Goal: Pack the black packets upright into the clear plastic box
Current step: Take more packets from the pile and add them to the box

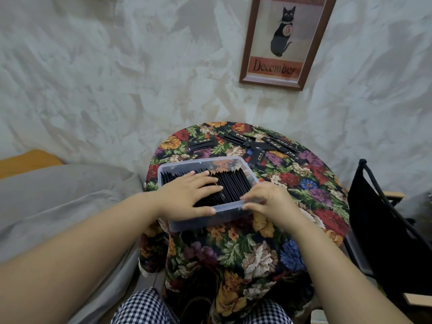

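At the near edge of the box, we record the left hand: fingers straight and spread, laid flat across the top edges of the packed packets, thumb along the near rim, pressing and not gripping. Beside it we enter the right hand, fingers curled over the near right corner of the clear plastic box, holding the rim; whether a packet is also pinched there we cannot tell. Contents of the box: one dense row of black packets standing on edge, running from the left wall almost to the right wall, with a bare strip along the far side where the cloth shows through. The box sits on the near half of a small round table under a floral cloth. Loose packets lie flat on the far half of the table, well apart from the box, in scattered groups to left, middle and right. Step in hand, as we judge it: levelling and squeezing the standing row while the box is steadied, with most of the stock already in. The next move calls for one hand to reach past the box for a flat packet, turn it on edge, and slide it into a gap that the other hand holds apart. Surroundings: a framed cat print on the wall, a black folding frame to the right, grey bedding to the left.
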